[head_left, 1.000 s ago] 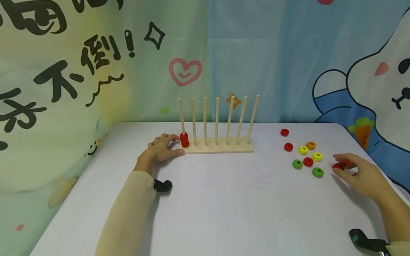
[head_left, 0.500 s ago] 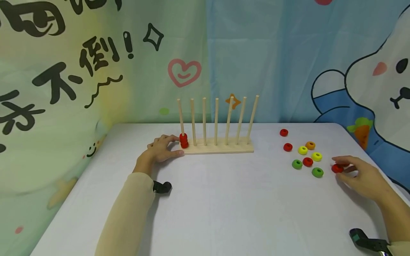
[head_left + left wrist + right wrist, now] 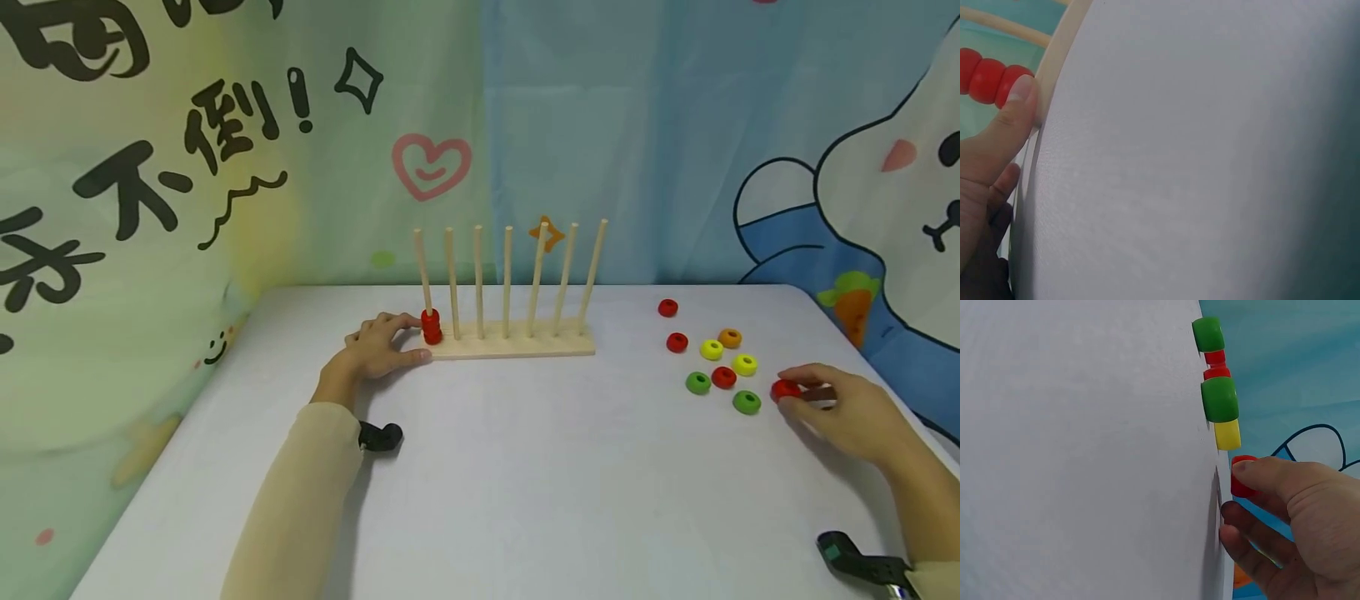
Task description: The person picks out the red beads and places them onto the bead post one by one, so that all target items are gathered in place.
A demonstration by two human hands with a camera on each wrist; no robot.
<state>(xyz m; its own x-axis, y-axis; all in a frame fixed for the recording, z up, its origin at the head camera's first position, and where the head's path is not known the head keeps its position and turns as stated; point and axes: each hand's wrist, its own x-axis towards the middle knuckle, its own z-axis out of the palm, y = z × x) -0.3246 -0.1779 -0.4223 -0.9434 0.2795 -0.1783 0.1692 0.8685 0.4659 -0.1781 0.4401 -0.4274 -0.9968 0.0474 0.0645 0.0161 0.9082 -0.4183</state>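
Observation:
At the left end of a wooden peg board (image 3: 517, 347) with several upright pegs, my left hand (image 3: 377, 346) holds the base, thumb at the front corner and fingers behind. Beside those fingers, a few red beads (image 3: 431, 327) are stacked on the leftmost peg; the left wrist view shows the thumb overlapping the lowest of these stacked beads (image 3: 986, 81). On the right, my right hand (image 3: 847, 408) pinches a red bead (image 3: 784, 390) between thumb and fingers. In the right wrist view, this pinched bead (image 3: 1243, 486) appears just off the tabletop, the other fingers loosely bent.
Loose beads lie left of my right hand: green beads (image 3: 746, 402), yellow beads (image 3: 745, 364), an orange bead (image 3: 730, 337) and several red ones (image 3: 723, 377). A white tabletop (image 3: 555, 467) spans between the hands. A printed cloth (image 3: 585, 142) hangs behind it.
The red bead in my right hand has turned and shifted slightly left, with the fingertips now gripping it. My left hand and the peg board have stayed put.

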